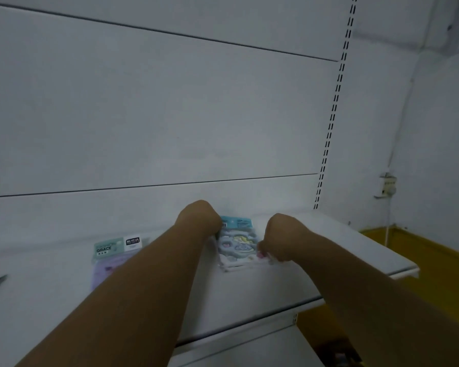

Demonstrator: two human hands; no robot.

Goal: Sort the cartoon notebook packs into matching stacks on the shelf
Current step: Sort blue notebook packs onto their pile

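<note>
A cartoon notebook pack [237,243] with a teal header and pastel animal drawings lies on the white shelf [316,263], on top of a small stack of like packs. My left hand [200,217] grips its left edge near the top, fingers curled under and hidden. My right hand [277,238] pinches its lower right corner. A second pack [112,256], lilac with a mint "GRACE" header, lies flat further left, partly hidden behind my left forearm.
White back panels rise behind the shelf, with a slotted upright [334,107] at the right end. The shelf's front edge [249,321] runs below my arms. A yellow floor [421,263] and a wall socket [387,185] lie to the right.
</note>
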